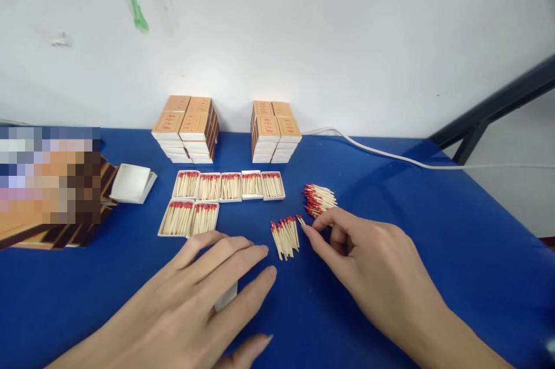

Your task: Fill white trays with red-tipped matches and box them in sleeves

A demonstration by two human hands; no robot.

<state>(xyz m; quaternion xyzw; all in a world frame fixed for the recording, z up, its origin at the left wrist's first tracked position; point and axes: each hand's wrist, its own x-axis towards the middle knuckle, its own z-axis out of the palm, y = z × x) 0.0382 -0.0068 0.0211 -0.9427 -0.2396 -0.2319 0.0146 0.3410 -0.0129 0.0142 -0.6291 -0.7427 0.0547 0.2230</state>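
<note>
Between thumb and forefinger my right hand pinches matches, their red heads pointing up and left. Just left of them lies a loose row of red-headed matches on the blue table. A thicker pile of matches sits behind my right fingertips, partly covered by them. My left hand hovers or rests with fingers spread, left of the row; I cannot tell if it touches anything. Beneath it shows part of a white object, mostly hidden. Behind it stand several open matchbox trays filled with matches.
Two stacks of closed matchboxes, one on the left and one on the right, stand by the wall. Empty white trays lie at left beside brown-and-orange box sleeves. A white cable crosses the back right.
</note>
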